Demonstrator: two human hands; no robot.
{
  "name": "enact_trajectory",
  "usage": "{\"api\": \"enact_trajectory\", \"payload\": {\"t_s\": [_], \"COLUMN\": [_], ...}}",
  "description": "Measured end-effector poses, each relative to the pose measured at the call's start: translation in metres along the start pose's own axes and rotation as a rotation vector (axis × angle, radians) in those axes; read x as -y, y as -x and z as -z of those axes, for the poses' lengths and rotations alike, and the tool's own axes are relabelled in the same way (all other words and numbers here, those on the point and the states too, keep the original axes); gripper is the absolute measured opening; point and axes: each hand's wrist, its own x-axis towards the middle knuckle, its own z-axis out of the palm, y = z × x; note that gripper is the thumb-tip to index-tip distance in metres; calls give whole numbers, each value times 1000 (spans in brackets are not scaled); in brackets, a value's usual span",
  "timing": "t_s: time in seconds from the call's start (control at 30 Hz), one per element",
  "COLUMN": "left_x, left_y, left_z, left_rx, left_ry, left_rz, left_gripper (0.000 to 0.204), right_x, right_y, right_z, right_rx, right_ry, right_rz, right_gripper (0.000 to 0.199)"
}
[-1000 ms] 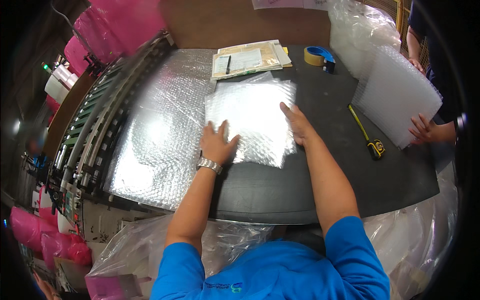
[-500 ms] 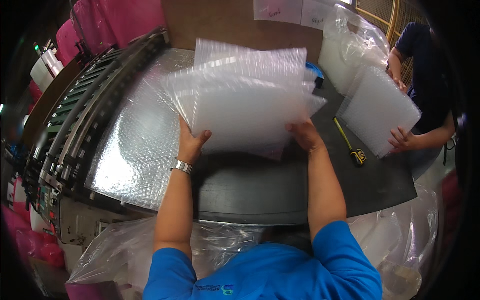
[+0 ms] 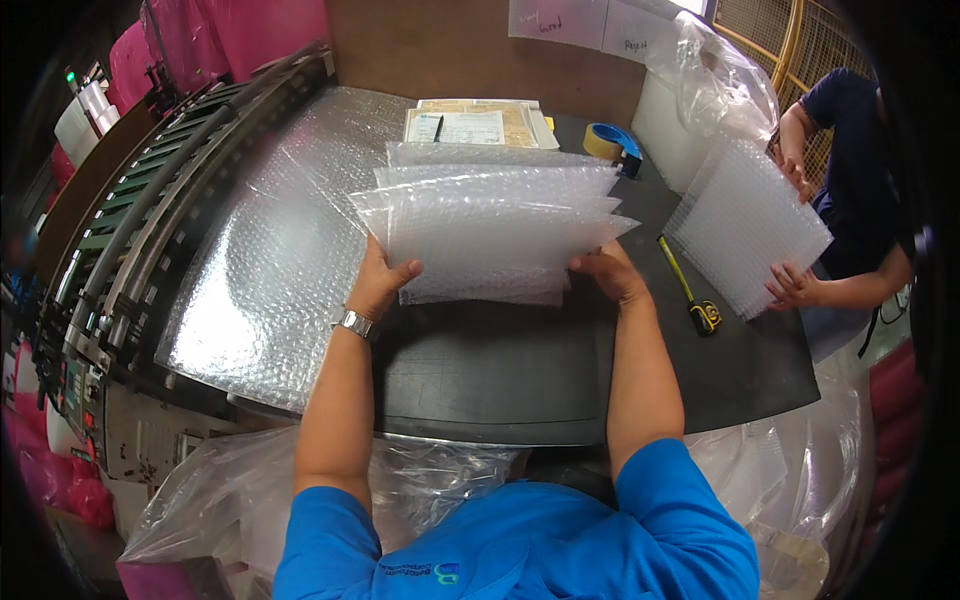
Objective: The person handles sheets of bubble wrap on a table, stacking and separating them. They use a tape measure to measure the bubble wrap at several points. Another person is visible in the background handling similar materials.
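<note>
A loose stack of clear bubble wrap sheets is held between my two hands, its layers fanned out unevenly above the black tabletop. My left hand grips the left edge, thumb on the near face and fingers hidden behind. On the right edge, my right hand holds it the same way. Whether the sheets are separate pieces or bags I cannot tell. To their left, a wide bubble wrap sheet lies flat, running toward the roller machine.
A roller machine stands left. Behind the stack lie papers with a pen and a tape dispenser. A tape measure lies right, partly drawn out. A co-worker holds another bubble wrap stack.
The stack has come down and toward me, its top edges lower and closer together, uncovering the papers and tape dispenser behind. Both hands keep their hold.
</note>
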Motion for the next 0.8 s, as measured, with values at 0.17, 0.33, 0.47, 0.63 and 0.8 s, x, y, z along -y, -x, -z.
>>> {"api": "enact_trajectory", "payload": {"t_s": [0.17,0.33,0.47,0.63,0.8], "left_x": [-4,18,12,7,0], "left_y": [-1,-2,-4,-4,7], "left_z": [-6,-5,-10,-4,-11], "left_rx": [-45,11,-48,-407,-133], "left_ry": [-46,-160,-81,-406,-515], "left_rz": [124,240,95,-242,-383], "left_gripper": [79,82,101,128,131], "right_x": [4,-17,10,115,183], "right_y": [-4,-11,-11,6,11], "right_z": [-16,-16,-26,-40,-94], "right_rx": [4,-103,-153,-221,151], "right_ry": [48,62,121,809,1304], "right_rz": [14,15,148,395,219], "right_gripper": [77,68,63,60,66]}}
